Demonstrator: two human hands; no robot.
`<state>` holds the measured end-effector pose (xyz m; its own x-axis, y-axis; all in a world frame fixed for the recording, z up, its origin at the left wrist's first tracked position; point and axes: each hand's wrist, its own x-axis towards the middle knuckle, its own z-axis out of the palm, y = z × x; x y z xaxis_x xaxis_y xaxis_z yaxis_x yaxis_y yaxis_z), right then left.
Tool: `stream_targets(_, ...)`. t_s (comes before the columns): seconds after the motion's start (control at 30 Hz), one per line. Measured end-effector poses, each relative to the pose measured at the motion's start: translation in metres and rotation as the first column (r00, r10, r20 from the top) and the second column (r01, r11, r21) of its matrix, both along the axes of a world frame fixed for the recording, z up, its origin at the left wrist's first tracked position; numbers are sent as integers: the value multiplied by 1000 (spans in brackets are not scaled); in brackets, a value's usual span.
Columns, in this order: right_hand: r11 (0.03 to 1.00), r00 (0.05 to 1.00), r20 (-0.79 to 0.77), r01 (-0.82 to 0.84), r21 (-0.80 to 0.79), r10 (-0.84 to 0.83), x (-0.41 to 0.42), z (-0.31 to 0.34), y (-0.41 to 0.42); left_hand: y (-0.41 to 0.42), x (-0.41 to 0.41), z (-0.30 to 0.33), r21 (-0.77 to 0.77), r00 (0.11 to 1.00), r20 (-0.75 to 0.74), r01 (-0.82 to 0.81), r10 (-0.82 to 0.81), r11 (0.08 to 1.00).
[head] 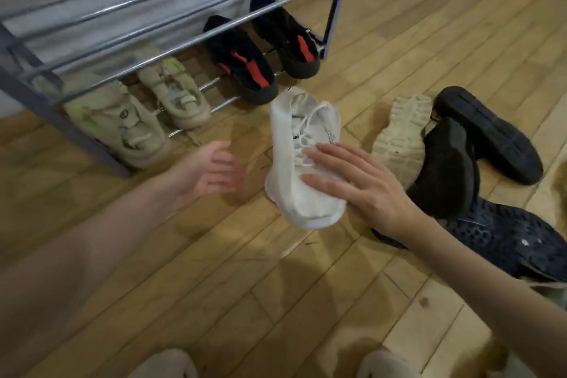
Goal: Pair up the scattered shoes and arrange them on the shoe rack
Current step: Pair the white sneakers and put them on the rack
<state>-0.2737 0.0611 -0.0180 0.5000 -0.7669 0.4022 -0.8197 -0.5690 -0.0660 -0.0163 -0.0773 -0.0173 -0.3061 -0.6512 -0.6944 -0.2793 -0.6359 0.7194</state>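
A white lace-up sneaker (pixel 294 163) is tilted on its side just above the wooden floor, in front of the metal shoe rack (pixel 171 18). My right hand (pixel 362 187) lies over its laces and toe and grips it. My left hand (pixel 211 173) hovers open, palm up, a short way left of the sneaker, not touching it. On the rack's lowest tier stand a beige pair (pixel 144 113) and a black pair with red stripes (pixel 260 49). To the right, an upturned beige sole (pixel 402 135) and black shoes (pixel 484 135) lie in a heap.
A dark blue knit shoe (pixel 515 242) lies at the right behind my right forearm. My two feet in pale slippers (pixel 171 365) show at the bottom edge. The rack's upper tiers are bare rails. A white wall runs behind the rack.
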Motion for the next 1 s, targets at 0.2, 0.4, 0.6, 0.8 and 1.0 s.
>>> stream_targets(0.2, 995, 995, 5, -100, -31, 100, 19, -1, 7, -16, -2, 6, 132, 977, -211, 12, 16, 991)
stream_targets(0.4, 997, 994, -83, -74, 35, 77, 20, -13, 2, -9, -10, -6, 170, 961, -170, -189, 217, 967)
stream_targets(0.6, 820, 879, -3, 445, 360, -476, 3, -21, -27, 6, 20, -30, 207, 840, -123, -499, 528, 841)
stream_targets(0.8, 423, 412, 215, 525, 739, -885, 25, -38, -47, 24, 50, -35, 181, 721, -65, -671, 689, 719)
stream_targets(1.0, 211, 243, 112, 433, 876, -964, 80, -49, -75, 33, 81, -39, 116, 636, -39, -763, 771, 636)
